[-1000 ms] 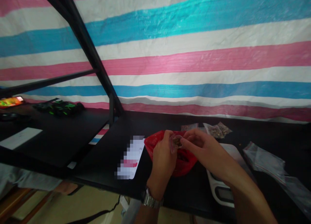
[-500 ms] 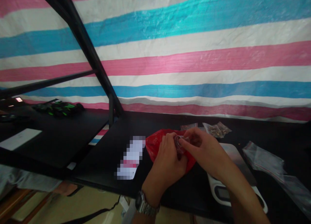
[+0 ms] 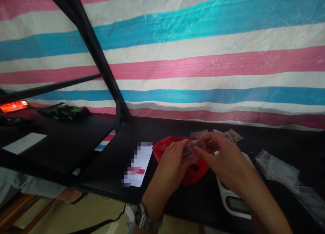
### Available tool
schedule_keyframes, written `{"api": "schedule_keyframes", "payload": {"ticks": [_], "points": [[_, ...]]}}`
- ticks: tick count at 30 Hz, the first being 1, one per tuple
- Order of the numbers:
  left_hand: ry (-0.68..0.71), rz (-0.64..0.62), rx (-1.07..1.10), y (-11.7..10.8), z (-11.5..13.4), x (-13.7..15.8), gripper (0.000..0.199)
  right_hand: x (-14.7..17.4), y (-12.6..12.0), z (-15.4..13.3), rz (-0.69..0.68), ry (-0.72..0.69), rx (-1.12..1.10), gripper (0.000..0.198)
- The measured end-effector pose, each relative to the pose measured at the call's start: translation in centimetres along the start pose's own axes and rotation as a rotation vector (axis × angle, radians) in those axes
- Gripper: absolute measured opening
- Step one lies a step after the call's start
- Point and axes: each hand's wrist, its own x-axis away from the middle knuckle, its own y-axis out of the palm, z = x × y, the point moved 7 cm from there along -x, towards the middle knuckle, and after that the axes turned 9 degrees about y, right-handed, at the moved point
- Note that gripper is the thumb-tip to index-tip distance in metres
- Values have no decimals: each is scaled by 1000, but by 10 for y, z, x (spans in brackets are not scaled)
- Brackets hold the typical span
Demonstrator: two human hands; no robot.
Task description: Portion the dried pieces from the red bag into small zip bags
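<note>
Between my hands, over an open red plastic bag (image 3: 195,176), is a small clear plastic bag (image 3: 190,155). My left hand (image 3: 171,164) is closed on the clear bag's left side, its wrist wearing a metal watch. Thumb and fingers of my right hand (image 3: 219,156) pinch at the bag's upper right, where a shiny clear rounded part shows; its exact shape is too blurred to tell. A white digital scale (image 3: 236,204) lies partly under my right forearm. Behind the right hand are small clear bags with brownish bits (image 3: 235,136).
Flat clear zip bags (image 3: 279,168) lie on the black table at right. A lit phone (image 3: 139,166) lies left of the red bag. Beyond the black frame post (image 3: 109,75) are a green-black model car (image 3: 66,112) and a white sheet (image 3: 24,143). Striped sheeting hangs behind.
My hands have moved slightly apart, with the right one shifting right. More of the clear bag and the red bag's opening now shows. The view has shifted a little.
</note>
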Motion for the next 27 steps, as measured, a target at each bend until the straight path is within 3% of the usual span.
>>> {"api": "schedule_keyframes", "payload": {"ticks": [9,16,22,27], "points": [[64,103,23,5,-3,0,44,8,2,-19,-17,-182,80,10],[-17,188,263,17,-14,1,51,13,-1,-35,34,-284,29,10],[-48,236,440,17,-14,1,45,11,-4,-34,78,-326,-35,10],[-52,258,465,17,-21,3,47,9,-9,-27,108,-340,-83,10]]}}
